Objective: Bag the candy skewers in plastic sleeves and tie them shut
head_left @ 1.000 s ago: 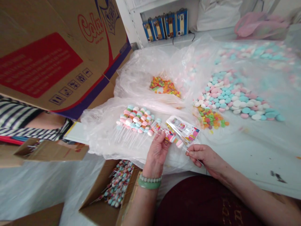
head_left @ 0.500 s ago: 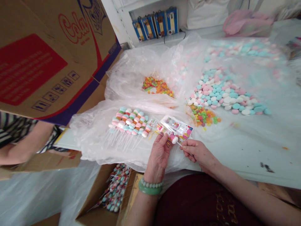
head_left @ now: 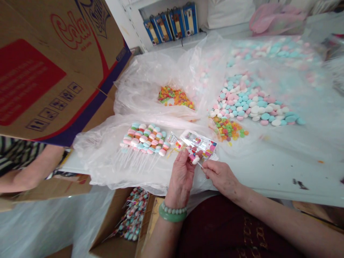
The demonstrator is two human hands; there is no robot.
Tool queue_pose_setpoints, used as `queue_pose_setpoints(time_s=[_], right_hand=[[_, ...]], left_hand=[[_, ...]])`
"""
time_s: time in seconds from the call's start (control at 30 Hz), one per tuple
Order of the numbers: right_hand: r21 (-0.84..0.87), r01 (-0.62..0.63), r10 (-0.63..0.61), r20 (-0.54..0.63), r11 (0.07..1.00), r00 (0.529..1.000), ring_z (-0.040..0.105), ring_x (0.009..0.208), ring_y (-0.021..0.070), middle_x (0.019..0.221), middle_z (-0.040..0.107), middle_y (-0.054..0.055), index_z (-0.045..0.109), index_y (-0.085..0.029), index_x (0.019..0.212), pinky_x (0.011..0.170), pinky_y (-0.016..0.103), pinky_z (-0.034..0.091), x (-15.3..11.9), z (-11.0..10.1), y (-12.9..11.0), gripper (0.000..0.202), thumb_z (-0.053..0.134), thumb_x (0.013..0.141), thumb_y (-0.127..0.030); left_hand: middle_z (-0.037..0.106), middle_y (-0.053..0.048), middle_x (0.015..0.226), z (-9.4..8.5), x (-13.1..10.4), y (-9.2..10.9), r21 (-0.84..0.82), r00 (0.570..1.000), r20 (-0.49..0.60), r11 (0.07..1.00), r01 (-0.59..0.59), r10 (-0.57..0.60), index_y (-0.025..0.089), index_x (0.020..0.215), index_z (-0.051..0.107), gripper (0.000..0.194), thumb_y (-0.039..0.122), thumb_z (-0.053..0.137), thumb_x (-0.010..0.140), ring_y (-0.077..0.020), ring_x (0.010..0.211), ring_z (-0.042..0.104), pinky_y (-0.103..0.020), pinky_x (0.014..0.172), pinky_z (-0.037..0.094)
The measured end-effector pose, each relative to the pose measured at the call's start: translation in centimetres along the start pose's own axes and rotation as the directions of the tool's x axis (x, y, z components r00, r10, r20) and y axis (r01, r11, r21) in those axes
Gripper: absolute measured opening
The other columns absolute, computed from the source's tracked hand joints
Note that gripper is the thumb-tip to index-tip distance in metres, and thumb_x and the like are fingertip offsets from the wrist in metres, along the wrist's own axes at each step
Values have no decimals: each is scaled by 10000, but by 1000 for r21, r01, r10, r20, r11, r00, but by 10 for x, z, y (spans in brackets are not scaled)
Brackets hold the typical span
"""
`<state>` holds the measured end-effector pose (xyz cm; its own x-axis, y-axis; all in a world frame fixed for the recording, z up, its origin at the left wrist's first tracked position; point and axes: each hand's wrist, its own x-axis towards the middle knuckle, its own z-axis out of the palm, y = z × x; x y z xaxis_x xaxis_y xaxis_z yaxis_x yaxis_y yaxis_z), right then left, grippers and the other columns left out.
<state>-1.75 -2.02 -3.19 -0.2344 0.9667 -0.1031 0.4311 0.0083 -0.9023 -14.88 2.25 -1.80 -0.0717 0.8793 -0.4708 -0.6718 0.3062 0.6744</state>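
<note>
My left hand [head_left: 182, 173] is closed on a small printed wrapper [head_left: 192, 152] with a candy skewer partly in it. White and pink candy shows at the wrapper's lower end. My right hand [head_left: 220, 176] pinches the skewer's white stick [head_left: 200, 165]. Just behind lies a pile of clear printed wrappers [head_left: 200, 140], with one more small wrapper [head_left: 175, 139] to its left. Several finished-looking candy skewers [head_left: 146, 138] lie in a row on plastic sheeting to the left, sticks toward me.
Loose pastel candies [head_left: 249, 102] and ring gummies [head_left: 228, 129] lie right of centre; more ring gummies [head_left: 176, 97] sit on the plastic sheeting [head_left: 150, 79]. A carton [head_left: 88, 64] stands left, near another person's arm [head_left: 32, 172]. Below the edge, an open box [head_left: 107, 218] holds skewers.
The view has shifted slightly. The wrapper now sits around more of the candy skewer in my left hand; my right hand still pinches the stick.
</note>
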Motion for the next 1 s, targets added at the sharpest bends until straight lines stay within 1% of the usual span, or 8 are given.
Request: queue_pose_setpoints(time_s=[0.1,0.17,0.3,0.4,0.53,0.63,0.8,1.0], right_hand=[[319,-207,166,150,925,975,446,418,86,567,521,-45,497,-195,652,444,203,324,0,0,-5,187,449,820,-260],[418,-309,241,207,855,948,427,370,78,564,527,-50,521,-193,677,389,197,301,0,1,-7,144,464,782,-274],[510,-338,265,214,791,940,427,359,73,535,522,-48,529,-183,656,372,189,305,3,-1,-5,145,501,728,-305],[601,-328,253,209,728,945,414,363,64,536,533,-40,544,-171,651,370,184,299,6,-3,-1,152,542,706,-313],[751,-371,277,257,546,926,357,372,46,520,522,-36,584,-145,681,357,171,238,9,-7,2,156,624,672,-295],[788,-372,266,271,490,925,317,373,34,509,510,-35,599,-130,685,350,168,187,11,-8,0,163,651,663,-283],[784,-408,275,309,468,910,298,361,23,498,491,-43,612,-121,699,350,170,141,10,-12,3,160,658,660,-270],[739,-479,328,356,473,875,274,350,12,487,487,-48,622,-116,708,350,172,104,10,-18,8,183,683,640,-274]], left_hand=[[661,-53,809,-2,3,4,-81,999,-35,997,17,-20,111,847,617,124,185,540,909,-153,739,661,-310,808,550],[664,-57,815,-2,3,6,-98,999,-41,995,30,-34,110,872,618,152,186,500,931,-155,753,666,-296,797,552],[673,-66,862,-1,1,2,-60,996,-84,998,21,-26,117,883,621,124,169,514,918,-163,771,670,-308,797,558],[671,-68,867,-2,-1,-3,21,1000,-5,1000,18,-18,116,873,635,99,195,576,884,-163,758,666,-295,755,565],[660,-55,799,-6,-2,-10,103,996,74,994,40,-47,108,818,636,135,236,677,810,-163,714,658,-254,669,559],[659,-57,796,-6,-2,-11,84,993,72,993,87,-93,110,817,624,148,244,684,805,-169,694,658,-249,624,554],[671,-81,846,-6,4,2,-22,980,50,980,196,-195,125,918,613,193,300,531,922,-214,791,674,-338,699,575],[673,-43,783,-15,13,13,29,992,-106,997,74,-70,129,908,610,111,191,519,914,-149,644,648,-273,579,569]])
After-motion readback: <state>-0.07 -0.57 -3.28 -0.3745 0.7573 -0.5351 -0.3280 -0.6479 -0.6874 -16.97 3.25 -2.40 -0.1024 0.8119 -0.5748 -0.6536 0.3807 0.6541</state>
